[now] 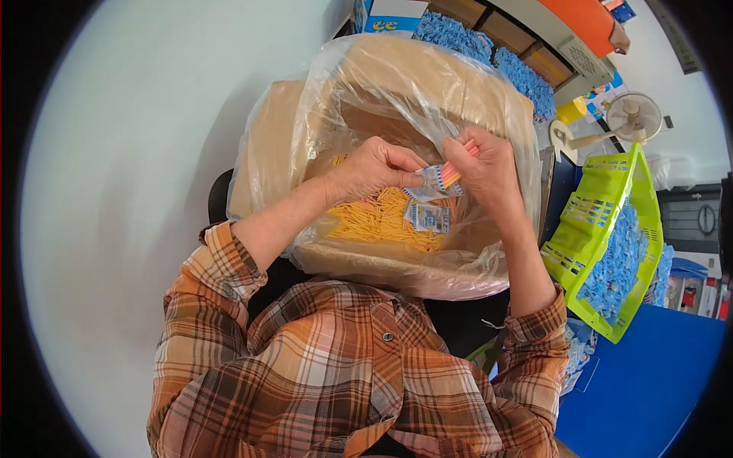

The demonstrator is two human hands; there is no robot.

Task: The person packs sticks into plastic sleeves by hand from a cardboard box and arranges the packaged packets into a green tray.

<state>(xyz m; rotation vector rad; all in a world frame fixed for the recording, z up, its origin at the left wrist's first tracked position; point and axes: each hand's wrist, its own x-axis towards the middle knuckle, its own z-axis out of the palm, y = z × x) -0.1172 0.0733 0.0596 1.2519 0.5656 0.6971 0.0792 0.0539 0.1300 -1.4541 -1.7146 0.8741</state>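
Note:
My right hand [485,169] is closed around a small bundle of pink and orange sticks [460,156] above the open box. At the lower end of the bundle, my left hand [380,169] pinches a small clear packet with blue print [437,177]. The sticks' lower ends are at or inside the packet; which one is hard to tell. Below both hands, many loose yellow sticks [374,221] lie in the cardboard box [263,153], lined with clear plastic. Other printed packets [431,217] rest on the yellow sticks.
A tilted lime-green basket [588,206] with many blue packets [617,263] stands at the right. More blue packets [454,37] lie behind the box. A white fan [634,116] is at the back right, and a blue surface [649,382] lies at the lower right.

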